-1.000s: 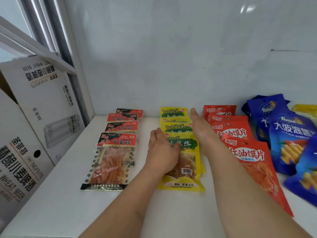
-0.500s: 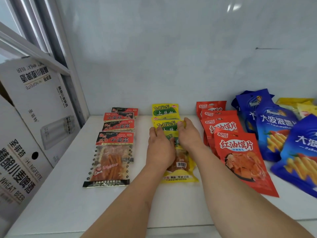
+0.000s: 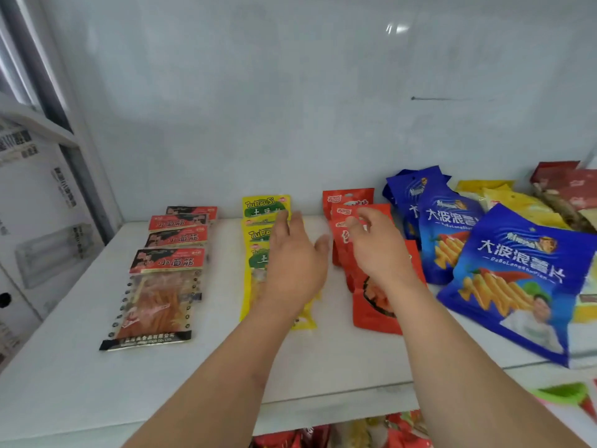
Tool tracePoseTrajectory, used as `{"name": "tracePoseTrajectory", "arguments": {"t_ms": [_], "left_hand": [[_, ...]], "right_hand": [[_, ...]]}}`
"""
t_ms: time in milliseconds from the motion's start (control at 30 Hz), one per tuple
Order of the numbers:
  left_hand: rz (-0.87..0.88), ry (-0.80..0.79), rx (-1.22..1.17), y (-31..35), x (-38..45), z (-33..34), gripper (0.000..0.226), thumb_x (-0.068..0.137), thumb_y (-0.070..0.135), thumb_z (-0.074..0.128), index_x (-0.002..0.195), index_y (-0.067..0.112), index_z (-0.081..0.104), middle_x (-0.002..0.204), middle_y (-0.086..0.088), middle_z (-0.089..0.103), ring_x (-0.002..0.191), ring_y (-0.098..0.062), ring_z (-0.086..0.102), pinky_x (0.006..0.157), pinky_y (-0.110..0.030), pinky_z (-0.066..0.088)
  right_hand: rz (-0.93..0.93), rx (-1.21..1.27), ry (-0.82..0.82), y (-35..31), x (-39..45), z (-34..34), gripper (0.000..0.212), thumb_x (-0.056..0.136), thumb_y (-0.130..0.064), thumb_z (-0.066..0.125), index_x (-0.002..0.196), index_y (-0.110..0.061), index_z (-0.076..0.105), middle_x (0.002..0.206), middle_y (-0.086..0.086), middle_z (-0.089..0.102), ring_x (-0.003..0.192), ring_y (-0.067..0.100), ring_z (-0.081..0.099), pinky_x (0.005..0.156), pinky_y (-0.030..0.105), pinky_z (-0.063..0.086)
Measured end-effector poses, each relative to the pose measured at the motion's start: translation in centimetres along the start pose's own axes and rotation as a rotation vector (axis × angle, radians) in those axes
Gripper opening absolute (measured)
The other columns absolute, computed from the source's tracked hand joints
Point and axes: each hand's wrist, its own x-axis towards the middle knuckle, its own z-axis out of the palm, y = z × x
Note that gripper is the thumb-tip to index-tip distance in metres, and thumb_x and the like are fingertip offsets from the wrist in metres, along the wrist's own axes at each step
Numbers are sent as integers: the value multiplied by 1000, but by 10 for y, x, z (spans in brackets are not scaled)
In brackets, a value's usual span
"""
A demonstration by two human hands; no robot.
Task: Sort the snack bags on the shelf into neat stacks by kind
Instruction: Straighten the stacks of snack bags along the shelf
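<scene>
1. Here, the left hand hovers over the glossy yellow bags, fingers straight and relaxed, holding nothing.
2. The right hand hangs above the shiny red pouches, fingers loosely spread.
3. Clear-windowed black-and-red packets lie overlapped in a row at the left of the smooth white shelf.
4. Puffy blue bags slump at the right.
</scene>
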Motion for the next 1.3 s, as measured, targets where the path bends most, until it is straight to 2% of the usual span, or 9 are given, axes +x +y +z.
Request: {"name": "tracePoseTrajectory", "arguments": {"t_ms": [200,333,500,633,733,867,1000,1133,1300], "left_hand": [[-141,-133,-101,35,-4,65,69,93,38,62,147,3,36,146,-14,41,140,-31,35,117,-38,28],[-261,-150,9,42,-3,86,80,91,44,64,150,3,28,149,-15,37,141,-32,35,114,-37,28],[-310,-107,-13,42,3,93,75,91,32,67,151,7,29,151,-14,37,138,-31,41,111,-37,33],[-332,-85,-29,42,10,92,67,90,28,68,146,8,38,143,-14,45,132,-31,47,109,-37,38],[-341,-95,-45,41,17,94,64,89,30,67,143,9,40,139,-13,49,129,-31,50,108,-41,41],[-322,-101,-69,37,26,98,60,88,32,67,140,13,43,137,-9,55,125,-28,55,105,-44,46],[-298,-84,-87,30,27,101,55,89,31,67,137,16,46,133,-6,59,121,-24,58,103,-44,48],[-270,-61,-50,24,27,100,58,91,32,65,141,14,43,137,-7,55,127,-26,53,108,-43,43],[-247,-94,76,26,25,98,66,96,38,58,150,10,32,150,-10,43,139,-30,39,116,-38,30]], "right_hand": [[65,-7,24,60,0,-26,47,97,-46,46,132,-17,55,130,7,58,122,26,54,101,47,46],[83,21,-60,80,7,-30,54,100,-45,45,145,-16,42,145,7,45,135,27,43,110,50,37],[61,119,-156,88,17,-23,58,100,-43,45,150,-16,36,153,9,37,141,26,34,117,45,29],[100,207,-173,86,33,-22,72,85,-62,39,146,-22,39,144,4,50,129,24,51,106,47,44],[191,280,-192,82,55,-23,62,95,-52,47,147,-20,35,141,7,50,120,25,57,95,38,50],[376,304,-242,78,82,-21,76,97,-54,46,155,-15,16,150,10,42,128,31,52,97,40,49],[442,355,-334,79,95,-16,71,95,-61,43,147,-15,29,127,10,60,103,26,65,73,35,58],[418,359,-360,77,100,-13,52,98,-58,41,125,-14,49,101,6,71,80,21,72,54,26,53],[381,233,-386,72,103,-12,50,100,-54,38,120,-12,58,95,6,73,79,20,72,62,29,57]]}}
